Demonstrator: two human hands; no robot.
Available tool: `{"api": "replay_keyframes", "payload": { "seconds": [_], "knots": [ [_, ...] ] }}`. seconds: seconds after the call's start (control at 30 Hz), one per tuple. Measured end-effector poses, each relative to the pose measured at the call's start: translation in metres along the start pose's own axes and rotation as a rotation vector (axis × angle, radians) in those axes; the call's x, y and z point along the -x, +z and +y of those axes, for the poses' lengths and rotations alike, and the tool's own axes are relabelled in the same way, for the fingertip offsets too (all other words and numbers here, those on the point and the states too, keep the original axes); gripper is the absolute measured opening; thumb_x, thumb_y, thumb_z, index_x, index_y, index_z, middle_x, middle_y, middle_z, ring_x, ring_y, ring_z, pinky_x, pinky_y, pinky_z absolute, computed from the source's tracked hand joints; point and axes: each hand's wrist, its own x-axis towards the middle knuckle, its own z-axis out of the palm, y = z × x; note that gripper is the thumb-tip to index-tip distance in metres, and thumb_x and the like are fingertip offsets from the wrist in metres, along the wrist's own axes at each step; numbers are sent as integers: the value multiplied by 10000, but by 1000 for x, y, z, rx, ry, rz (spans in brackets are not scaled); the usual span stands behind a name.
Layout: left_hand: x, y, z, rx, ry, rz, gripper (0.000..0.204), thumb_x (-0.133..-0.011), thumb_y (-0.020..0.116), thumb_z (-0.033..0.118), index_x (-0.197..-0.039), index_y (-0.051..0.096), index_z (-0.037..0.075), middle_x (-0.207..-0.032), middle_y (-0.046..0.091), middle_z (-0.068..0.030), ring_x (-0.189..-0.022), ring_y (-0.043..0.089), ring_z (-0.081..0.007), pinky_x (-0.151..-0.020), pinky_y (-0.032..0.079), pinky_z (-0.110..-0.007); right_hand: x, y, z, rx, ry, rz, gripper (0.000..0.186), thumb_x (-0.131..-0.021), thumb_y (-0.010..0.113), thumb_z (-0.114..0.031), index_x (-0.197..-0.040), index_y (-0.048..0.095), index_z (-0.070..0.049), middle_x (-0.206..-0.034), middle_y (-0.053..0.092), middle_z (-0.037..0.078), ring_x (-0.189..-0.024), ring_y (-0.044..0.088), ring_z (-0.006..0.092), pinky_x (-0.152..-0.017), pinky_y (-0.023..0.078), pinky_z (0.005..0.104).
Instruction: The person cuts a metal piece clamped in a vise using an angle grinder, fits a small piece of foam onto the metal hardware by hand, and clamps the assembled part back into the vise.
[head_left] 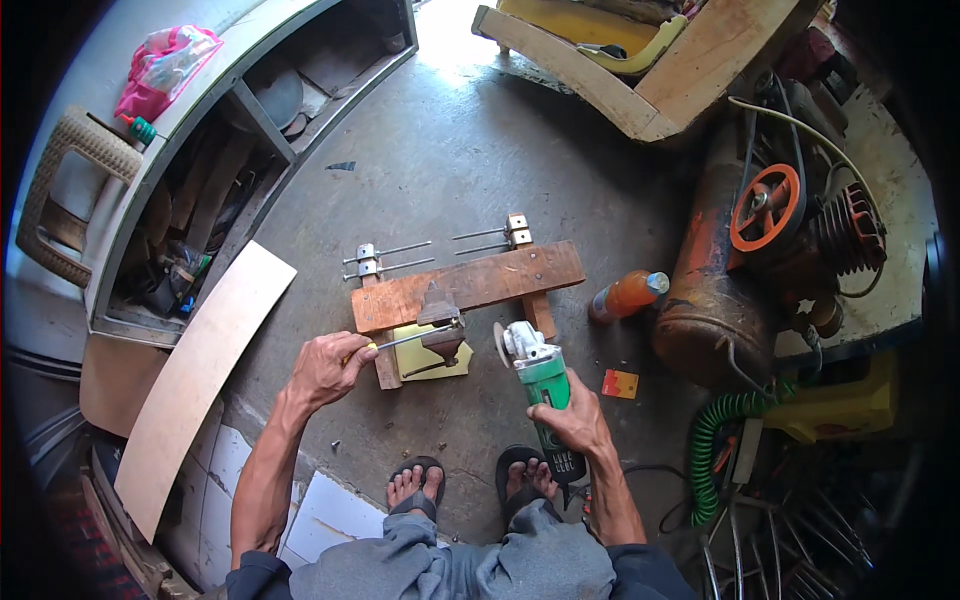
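Note:
My left hand [328,368] is closed round the yellow handle of what looks like a screwdriver [405,340]. Its metal shaft reaches right to a small bench vise [440,345]; whether the jaws grip the tip I cannot tell. The vise is mounted on a low wooden bench [510,280], above a pale yellow sheet [408,362]. In my right hand [578,418] is a green angle grinder [545,378], fingers wrapped round its body. Its disc [501,345] stands upright to the right of the vise, apart from it.
Metal blocks with long bolts [366,262] sit along the bench's far side. To the right are an orange bottle [628,296], a red-yellow card [620,384], a rusty air compressor [715,310] and a coiled green hose [708,460]. A curved pale board [205,385] leans left, below open shelving.

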Motion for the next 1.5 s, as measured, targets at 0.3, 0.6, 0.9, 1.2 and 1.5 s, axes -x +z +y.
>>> {"api": "replay_keyframes", "payload": {
  "seconds": [0.3,0.6,0.9,1.2,1.5],
  "knots": [
    [5,7,-11,48,15,50,268,-950,677,277,-954,751,19,-850,719,-159,-764,697,-346,-674,535,-421,26,5,16,-210,67,79,579,-728,790,-268,-1211,607,-6,-991,700,137,-887,681,229,-826,542,376],
    [2,9,-11,50,61,96,254,-945,676,244,-932,747,0,-808,702,-162,-739,694,-321,-665,531,-396,37,7,20,-319,77,108,526,-749,770,-214,-1196,590,-3,-941,666,85,-832,655,181,-763,545,342],
    [2,35,-23,128,32,134,247,-927,689,264,-907,724,21,-872,717,-156,-810,703,-339,-698,554,-410,42,7,20,-335,56,115,510,-752,764,-213,-1182,584,-6,-934,657,85,-823,652,175,-743,546,337],
    [-5,27,-28,142,5,18,315,-898,725,335,-915,723,20,-776,699,-166,-690,685,-346,-647,538,-429,42,12,16,-302,74,85,513,-756,760,-201,-1189,580,6,-920,668,99,-780,677,194,-712,558,348],
    [-9,23,-31,162,-51,-94,337,-887,728,339,-893,711,2,-725,642,-204,-646,639,-344,-614,483,-430,12,15,3,-161,30,-4,608,-745,788,-246,-1257,580,4,-992,708,158,-855,703,230,-806,557,370]
  ]
}}
